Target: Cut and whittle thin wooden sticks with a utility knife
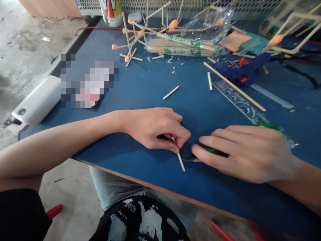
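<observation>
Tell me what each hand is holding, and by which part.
The left hand pinches a wooden stick along its farther half; the right hand grips a green-handled tool, likely a knife, by its handle.

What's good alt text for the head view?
A person's left hand pinches a wooden stick at a blue table, while the right hand holds a green-handled blade beside it. Behind are stick frames and a blue glue gun.

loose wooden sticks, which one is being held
The short stick pinched in the left hand; others, like the loose stick beyond that hand, lie untouched.
</observation>
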The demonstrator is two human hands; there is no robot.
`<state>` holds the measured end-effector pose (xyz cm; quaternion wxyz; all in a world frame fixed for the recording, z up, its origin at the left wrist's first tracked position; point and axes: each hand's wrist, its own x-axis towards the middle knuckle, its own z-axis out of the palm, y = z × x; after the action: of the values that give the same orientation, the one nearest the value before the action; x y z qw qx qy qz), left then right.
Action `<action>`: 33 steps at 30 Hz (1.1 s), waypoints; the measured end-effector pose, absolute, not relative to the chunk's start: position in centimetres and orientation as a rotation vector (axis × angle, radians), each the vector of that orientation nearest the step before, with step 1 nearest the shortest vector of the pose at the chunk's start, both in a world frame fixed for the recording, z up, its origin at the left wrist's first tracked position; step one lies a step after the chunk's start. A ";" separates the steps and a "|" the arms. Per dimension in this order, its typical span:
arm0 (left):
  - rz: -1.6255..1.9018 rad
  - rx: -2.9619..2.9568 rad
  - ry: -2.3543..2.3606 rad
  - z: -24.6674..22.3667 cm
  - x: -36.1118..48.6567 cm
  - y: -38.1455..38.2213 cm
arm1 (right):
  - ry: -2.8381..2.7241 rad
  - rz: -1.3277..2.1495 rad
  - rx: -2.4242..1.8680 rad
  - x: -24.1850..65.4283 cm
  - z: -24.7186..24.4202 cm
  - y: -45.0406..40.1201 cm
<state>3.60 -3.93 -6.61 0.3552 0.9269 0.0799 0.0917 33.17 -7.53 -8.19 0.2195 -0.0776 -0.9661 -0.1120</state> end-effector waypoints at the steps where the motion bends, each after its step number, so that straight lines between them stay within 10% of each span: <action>1: 0.245 2.400 0.198 -6.6 3.6 -3.9 | -2.675 -0.334 -0.218 33.0 -7.9 -7.7; 33: 0.189 2.384 0.224 -6.9 4.0 -3.9 | -2.739 -0.359 -0.374 31.1 -7.2 -9.6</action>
<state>3.98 -3.85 -6.92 0.3614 0.9254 0.0869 0.0734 31.15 -9.58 -7.18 0.1762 -0.1320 -0.9672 -0.1266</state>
